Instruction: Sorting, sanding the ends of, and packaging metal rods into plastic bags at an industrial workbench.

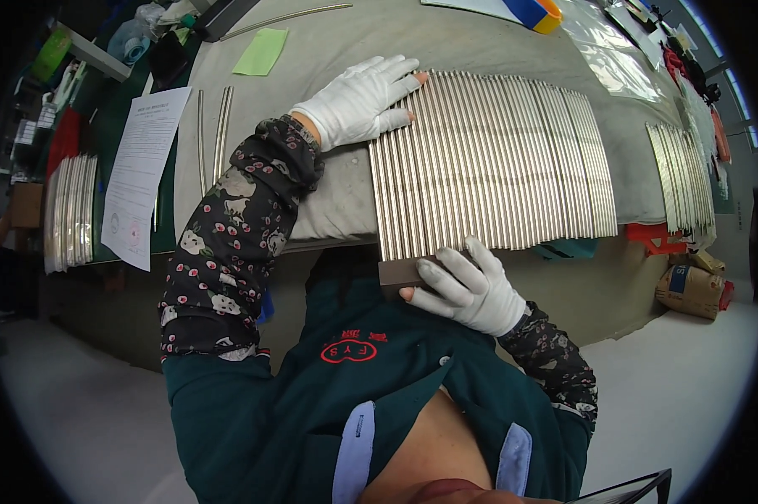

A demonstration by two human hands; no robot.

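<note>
A wide row of thin silvery metal rods (497,160) lies side by side on a grey cloth-covered table, the near ends reaching the table's front edge. My left hand (358,101), in a white glove with bare thumb and index tips, rests with fingers outstretched on the row's far left corner. At the near left corner, a brown-grey rectangular block (398,274) sits against the rod ends. My right hand (471,290), gloved likewise, grips this block's right part, with the thumb on its near side and fingers over the top.
Left of the row lie a few loose rods (222,134), a printed sheet (144,168) and a green paper slip (260,52). Bundled rods stand at the far left (70,210) and right (681,181). A blue-and-orange tape roll (534,15) lies at the back.
</note>
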